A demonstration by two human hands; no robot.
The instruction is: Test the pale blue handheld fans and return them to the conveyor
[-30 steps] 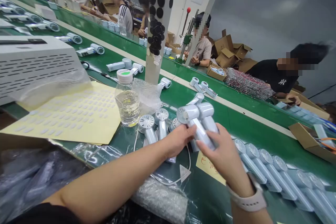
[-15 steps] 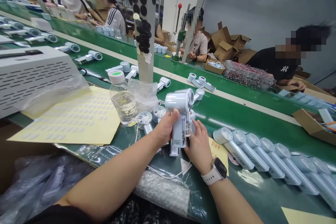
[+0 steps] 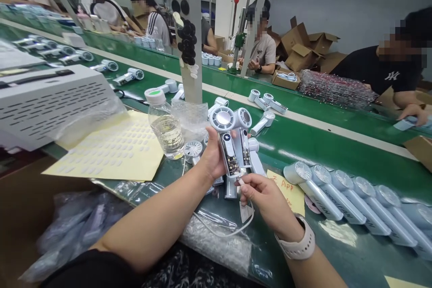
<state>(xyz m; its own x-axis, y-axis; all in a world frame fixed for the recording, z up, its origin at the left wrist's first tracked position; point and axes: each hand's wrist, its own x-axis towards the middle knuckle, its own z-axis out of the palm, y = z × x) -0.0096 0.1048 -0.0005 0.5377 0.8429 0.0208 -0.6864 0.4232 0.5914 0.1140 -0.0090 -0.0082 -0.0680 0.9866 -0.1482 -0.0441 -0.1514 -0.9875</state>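
My left hand is closed round two pale blue handheld fans, held upright side by side with their round heads up and their clear handles facing me. My right hand, with a white watch at the wrist, pinches the plug end of a white cable just below the left fan's handle base. The cable loops down over the bubble wrap. More fans lie on the green table behind my left hand.
A water bottle stands on a yellow sticker sheet. A white vented box sits left. A row of fans lies right, by a yellow note. Bubble wrap lies near me. Several people work across the conveyor.
My left hand turned the fans so their handles face me and now shows two side by side. My right hand dropped from the fan body to the cable plug below.
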